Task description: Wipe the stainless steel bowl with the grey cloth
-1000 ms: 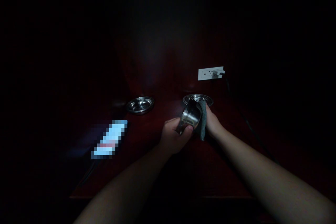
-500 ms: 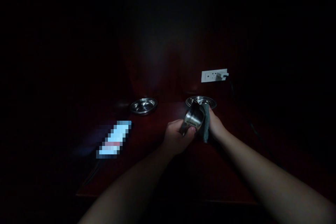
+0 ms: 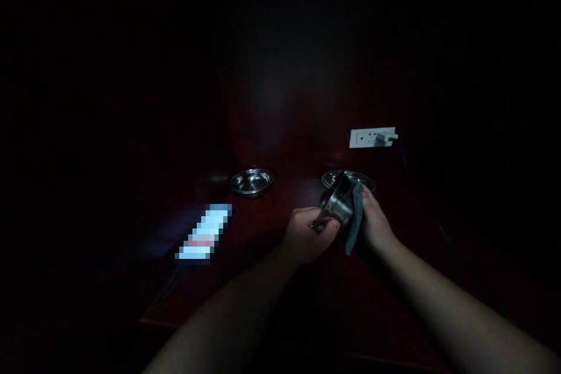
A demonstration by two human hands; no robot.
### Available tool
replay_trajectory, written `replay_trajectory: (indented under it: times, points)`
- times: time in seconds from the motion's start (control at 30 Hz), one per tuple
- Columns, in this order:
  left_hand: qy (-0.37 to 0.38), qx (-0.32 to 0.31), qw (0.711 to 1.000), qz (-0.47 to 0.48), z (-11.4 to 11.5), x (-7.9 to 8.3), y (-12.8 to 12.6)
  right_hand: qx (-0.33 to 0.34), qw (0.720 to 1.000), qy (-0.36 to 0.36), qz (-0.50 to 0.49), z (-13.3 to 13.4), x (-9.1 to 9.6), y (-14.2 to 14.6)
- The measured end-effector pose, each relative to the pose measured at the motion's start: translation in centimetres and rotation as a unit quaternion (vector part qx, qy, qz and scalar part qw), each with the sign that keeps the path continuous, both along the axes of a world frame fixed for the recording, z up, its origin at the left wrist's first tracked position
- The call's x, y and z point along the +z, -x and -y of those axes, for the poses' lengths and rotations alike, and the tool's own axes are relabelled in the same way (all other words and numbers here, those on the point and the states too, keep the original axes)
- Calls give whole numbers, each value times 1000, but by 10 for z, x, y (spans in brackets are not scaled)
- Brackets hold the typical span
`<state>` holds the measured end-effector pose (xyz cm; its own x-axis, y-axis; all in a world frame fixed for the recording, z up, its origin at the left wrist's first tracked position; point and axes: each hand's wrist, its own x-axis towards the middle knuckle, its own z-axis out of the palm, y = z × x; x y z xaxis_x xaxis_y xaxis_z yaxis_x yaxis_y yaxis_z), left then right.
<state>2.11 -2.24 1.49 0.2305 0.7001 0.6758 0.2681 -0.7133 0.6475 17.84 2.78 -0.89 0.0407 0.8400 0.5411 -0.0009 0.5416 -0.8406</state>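
Observation:
My left hand [image 3: 310, 234] grips a shiny steel bowl [image 3: 338, 205] that is tilted on its side, thumb on the near wall. Against the bowl's right side my right hand [image 3: 376, 222] presses a grey-green cloth [image 3: 356, 219], which hangs down below the fingers. Most of the right fingers are hidden behind the cloth. Just behind the held bowl, a round steel plate [image 3: 368, 180] lies on the dark red table, partly covered from view.
A second steel bowl [image 3: 252, 182] stands at the back left of the table [image 3: 263, 257]. Left of my arm lies a lit, blurred-out phone [image 3: 205, 234] with a cable. On the wall is a white socket panel [image 3: 363, 138] with a plug [image 3: 386, 138]. The surroundings are very dark.
The whole view has shifted, so everything sits a little further right and lower. The bowl is turned slightly in my left hand's grip, and the cloth hangs at more of a slant.

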Motion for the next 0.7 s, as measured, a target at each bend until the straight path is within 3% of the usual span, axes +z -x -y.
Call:
replay_trajectory:
  times: [0.17,0.3,0.4,0.5,0.7]
  points:
    - [34,19,999,-2,-2,0,-1,-12,967,-170,189,20,16,0]
    - [38,26,999,-9,0,1,-1,-26,951,-212,223,24,20,2]
    - [34,31,999,-16,3,3,-1,-14,973,-161,166,19,17,3]
    - [46,11,999,-9,4,4,-1,1,994,-63,89,10,12,3]
    - [93,-39,994,33,2,-1,3,-2,994,92,-57,-4,7,2]
